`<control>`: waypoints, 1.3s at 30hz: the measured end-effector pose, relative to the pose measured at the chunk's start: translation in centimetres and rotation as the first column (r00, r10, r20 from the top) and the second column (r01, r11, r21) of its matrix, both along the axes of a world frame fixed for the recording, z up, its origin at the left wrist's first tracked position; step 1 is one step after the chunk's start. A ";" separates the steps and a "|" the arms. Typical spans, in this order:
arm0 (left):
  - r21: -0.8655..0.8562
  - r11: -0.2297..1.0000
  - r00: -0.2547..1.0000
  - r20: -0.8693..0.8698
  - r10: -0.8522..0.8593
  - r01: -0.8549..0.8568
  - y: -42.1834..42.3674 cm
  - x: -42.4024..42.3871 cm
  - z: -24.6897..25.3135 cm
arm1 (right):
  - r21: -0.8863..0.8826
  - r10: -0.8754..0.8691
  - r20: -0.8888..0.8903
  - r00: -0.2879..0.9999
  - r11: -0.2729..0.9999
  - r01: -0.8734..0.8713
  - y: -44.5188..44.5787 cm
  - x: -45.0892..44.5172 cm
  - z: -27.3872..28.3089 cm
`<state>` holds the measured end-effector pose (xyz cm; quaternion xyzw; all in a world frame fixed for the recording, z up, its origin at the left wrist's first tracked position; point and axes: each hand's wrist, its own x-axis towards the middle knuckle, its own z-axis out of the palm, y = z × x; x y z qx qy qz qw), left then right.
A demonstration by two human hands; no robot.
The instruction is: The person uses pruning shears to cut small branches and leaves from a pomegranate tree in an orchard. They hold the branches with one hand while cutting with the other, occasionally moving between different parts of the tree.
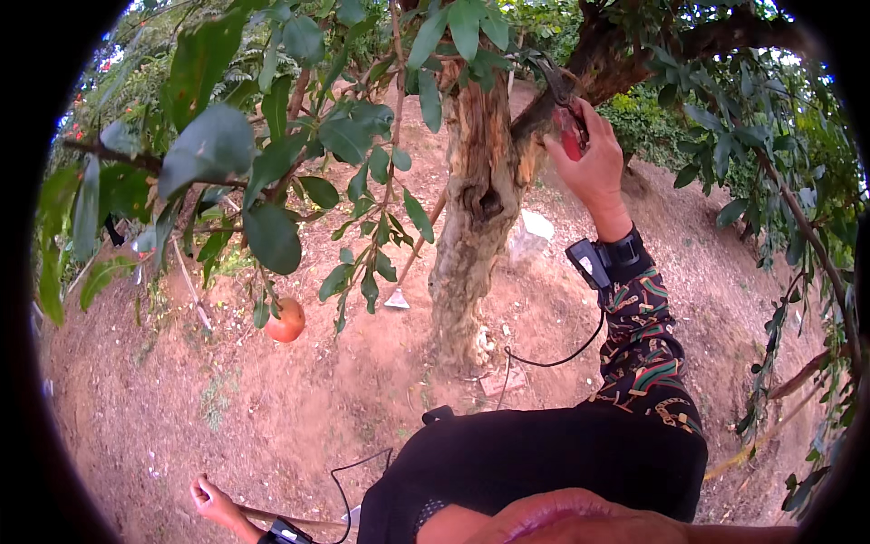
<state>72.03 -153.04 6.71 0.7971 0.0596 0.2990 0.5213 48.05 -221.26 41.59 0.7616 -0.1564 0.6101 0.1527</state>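
Note:
High up beside the tree, my right hand (590, 160) grips the red handles of a pair of pruning shears (569, 129). The metal head of the shears points up among leaves near a branch fork; whether the blades touch a twig is hard to see. My left hand (216, 504) hangs low at the lower left with its fingers curled. A wooden pole (292, 519) runs by its wrist, and I cannot tell if the hand touches it. From a leafy branch at left hangs one orange-red pomegranate (285, 320).
A thick, gnarled trunk (469, 238) rises before me, with a heavy limb (605, 75) leaning right. Leafy branches (802, 197) droop at right. Behind the trunk lie a white bag (533, 228) and a long-handled tool (397, 299). A brick (503, 382) rests on the sloping bare soil.

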 end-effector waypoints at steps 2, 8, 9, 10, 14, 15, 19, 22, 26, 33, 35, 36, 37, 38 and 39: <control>0.004 1.000 1.000 -0.006 0.005 -0.005 -0.3 0.1 0.1 | 0.018 0.007 -0.071 0.997 1.000 -0.006 1.8 -0.2 1.2; 0.043 0.999 0.999 0.035 0.016 -0.018 -0.1 0.1 -1.9 | 0.037 -0.106 -0.294 0.950 0.992 0.122 4.2 0.1 3.9; 0.060 0.998 0.999 0.032 0.016 -0.018 0.1 0.2 -2.3 | 0.030 -0.132 -0.333 0.934 0.988 0.150 4.4 0.0 4.2; 0.077 0.997 0.999 0.028 0.017 -0.019 0.3 0.2 -2.6 | 0.022 -0.156 -0.371 0.915 0.984 0.176 4.4 -0.1 4.6; 0.065 0.998 1.000 0.020 0.017 -0.018 0.1 0.2 -3.1 | 0.031 -0.165 -0.534 0.829 0.976 0.214 5.1 -0.5 5.8; 0.056 0.998 1.000 0.005 0.026 -0.026 -0.4 -0.2 -2.7 | 0.016 -0.161 -0.518 0.840 0.980 0.198 5.1 -0.4 5.7; 0.049 0.998 0.999 -0.037 0.036 -0.034 -1.1 -0.4 -1.6 | 0.016 -0.140 -0.463 0.875 0.986 0.166 5.0 -0.1 5.4; 0.054 0.998 0.998 -0.047 0.031 -0.029 -1.1 -0.3 -1.3 | 0.046 -0.146 -0.430 0.891 0.982 0.183 4.4 -0.1 4.9; 0.058 0.998 1.000 0.013 0.022 -0.023 -0.3 0.1 -1.5 | 0.051 -0.135 -0.338 0.931 0.986 0.161 3.8 0.7 3.3; 0.063 0.998 0.999 -0.018 0.033 -0.032 -1.3 -0.4 0.5 | 0.031 0.014 -0.168 0.986 0.999 -0.009 2.6 0.6 1.8; 0.065 0.998 1.000 -0.017 0.021 -0.019 -1.2 -0.3 1.0 | 0.043 0.081 -0.116 0.990 0.996 -0.076 1.7 0.6 0.8; 0.070 0.997 1.000 -0.020 0.020 -0.018 -1.2 -0.5 1.8 | 0.052 0.094 -0.113 0.989 0.995 -0.088 1.3 1.0 0.3; 0.070 0.997 1.000 -0.028 0.013 -0.011 -1.4 -0.6 2.4 | 0.056 0.100 -0.114 0.988 0.994 -0.095 1.4 0.9 -0.2; 0.053 0.999 1.000 -0.030 0.009 -0.007 -1.7 -0.5 3.0 | 0.060 0.108 -0.115 0.987 0.993 -0.102 1.4 0.9 -0.6; 0.039 0.999 0.999 -0.039 0.009 -0.008 -2.1 -0.5 3.7 | 0.118 0.140 -0.135 0.981 0.985 -0.124 1.2 1.0 -0.9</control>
